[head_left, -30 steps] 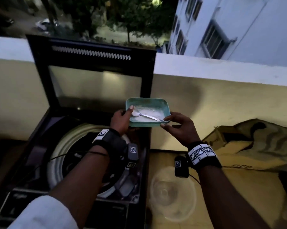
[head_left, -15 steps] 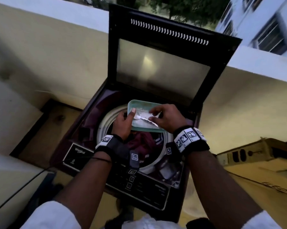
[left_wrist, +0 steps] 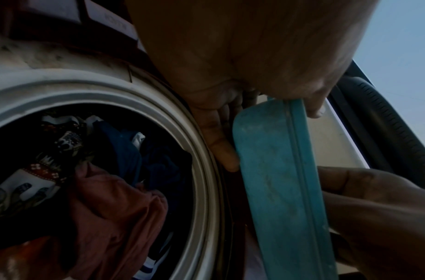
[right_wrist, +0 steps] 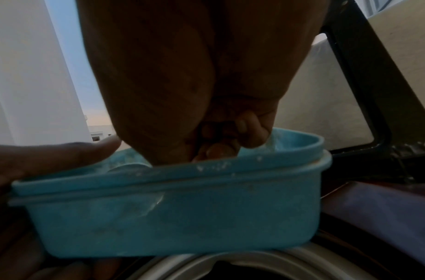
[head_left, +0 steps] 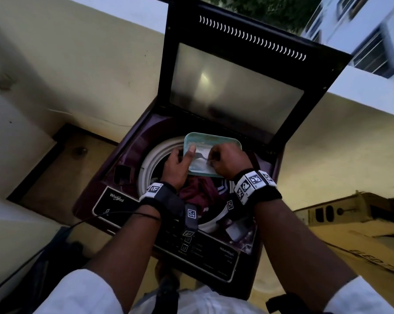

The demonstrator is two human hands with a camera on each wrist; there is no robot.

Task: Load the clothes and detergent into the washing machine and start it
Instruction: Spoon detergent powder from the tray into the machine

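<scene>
A top-loading washing machine [head_left: 132, 177] stands with its lid [head_left: 236, 82] raised. Its drum holds clothes [head_left: 200, 191] [left_wrist: 106, 199], maroon and dark blue among them. Over the drum's far rim my left hand [head_left: 180, 162] [left_wrist: 230, 106] grips a teal box [head_left: 210, 142] [left_wrist: 278, 180] [right_wrist: 173, 212] with white detergent powder inside, thumb over its left edge. My right hand [head_left: 225, 159] [right_wrist: 221, 140] reaches into the box and pinches the handle of a metal spoon [head_left: 199, 155] lying in the powder.
The control panel [head_left: 205, 250] runs along the machine's near edge. A pale parapet wall [head_left: 78, 64] stands behind it. A cardboard box [head_left: 350, 223] lies at the right. A dark bag [head_left: 55, 252] sits on the floor at the lower left.
The box has come from the right of the machine to over the drum. My right hand has left the box's edge and taken hold of the spoon handle.
</scene>
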